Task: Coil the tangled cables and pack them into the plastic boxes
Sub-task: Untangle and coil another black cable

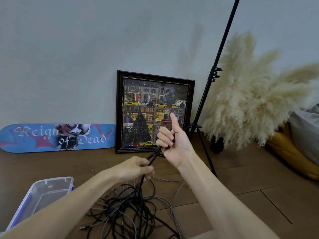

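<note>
A tangle of black and grey cables (131,211) lies on the wooden floor in front of me. A doubled black cable (152,158) rises taut from the pile. My left hand (136,169) grips it low down. My right hand (172,142) holds its upper end in curled fingers, thumb pointing up, raised in front of the picture frame. A clear plastic box (37,195) with a blue rim stands open at the lower left, partly hidden by my left forearm; its inside looks bare.
A framed picture (154,112) and a blue skateboard deck (57,138) lean on the wall. A black tripod stand (205,128) rises to the right of my hands. Pampas grass (250,94) and yellow and grey cushions (296,152) fill the right side.
</note>
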{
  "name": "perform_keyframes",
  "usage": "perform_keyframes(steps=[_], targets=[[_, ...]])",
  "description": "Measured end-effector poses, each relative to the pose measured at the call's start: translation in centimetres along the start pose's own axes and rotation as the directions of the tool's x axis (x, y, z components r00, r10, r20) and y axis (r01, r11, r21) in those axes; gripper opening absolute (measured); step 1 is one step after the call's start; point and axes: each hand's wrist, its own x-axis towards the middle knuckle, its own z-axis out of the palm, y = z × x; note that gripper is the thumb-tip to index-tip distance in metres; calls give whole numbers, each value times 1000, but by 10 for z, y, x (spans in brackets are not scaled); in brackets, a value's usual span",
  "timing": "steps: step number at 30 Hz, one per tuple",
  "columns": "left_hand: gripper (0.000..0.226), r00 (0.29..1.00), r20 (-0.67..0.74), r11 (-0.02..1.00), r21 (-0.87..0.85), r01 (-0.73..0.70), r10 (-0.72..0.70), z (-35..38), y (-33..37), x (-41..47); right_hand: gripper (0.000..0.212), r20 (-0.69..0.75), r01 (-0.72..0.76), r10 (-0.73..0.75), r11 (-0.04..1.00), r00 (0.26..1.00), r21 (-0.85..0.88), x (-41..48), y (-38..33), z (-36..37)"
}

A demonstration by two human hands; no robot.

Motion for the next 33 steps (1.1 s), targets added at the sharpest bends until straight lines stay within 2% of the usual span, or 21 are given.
perform_keyframes(steps=[3, 6, 8, 10, 14, 19, 21, 24, 26, 28, 29, 31, 33], targets=[[18, 1000, 10, 998, 55, 14, -14, 2, 4, -4, 45, -89, 96, -101, 994, 991, -60, 6, 1, -1], [4, 996, 85, 999, 28, -32, 29, 1, 5, -6, 47, -197, 166, -195, 974, 961, -153, 14, 0, -9], [11, 998, 62, 997, 68, -36, 31, -1, 6, -6, 48, -251, 196, -257, 950, 933, -244, 18, -2, -14], [14, 999, -9, 982, 184, -39, 41, -3, 8, -6, 50, -259, 204, -310, 909, 915, -364, 20, -3, -18], [19, 990, -88, 943, 326, -73, 107, 0, 15, -5, 57, -146, 261, -410, 778, 900, -572, 23, 2, -18], [17, 971, -126, 892, 431, -132, 205, 9, 23, -9, 62, 84, 346, -480, 491, 874, -800, 21, 12, -12], [18, 962, -160, 873, 473, -121, 220, 8, 21, -9, 63, 140, 319, -460, 340, 877, -885, 23, 18, -15], [15, 947, -186, 842, 523, -130, 261, 6, 23, -10, 68, 170, 205, -387, 53, 906, -977, 20, 26, -13], [15, 934, -173, 806, 568, -165, 313, 2, 28, -13, 69, 198, 148, -319, -173, 927, -974, 17, 29, -11], [14, 922, -169, 792, 579, -192, 347, -6, 32, -18, 59, 154, 87, -185, -327, 971, -941, 15, 28, -7], [12, 921, -166, 795, 572, -202, 353, -11, 32, -21, 49, 101, 56, -126, -325, 987, -944, 13, 28, -4], [9, 919, -157, 795, 568, -214, 360, -18, 29, -24, 37, -36, -30, 24, -197, 999, -980, 9, 29, -1], [10, 925, -147, 803, 555, -216, 351, -21, 23, -26, 49, -90, -74, 130, -119, 988, -990, 6, 28, 1]])
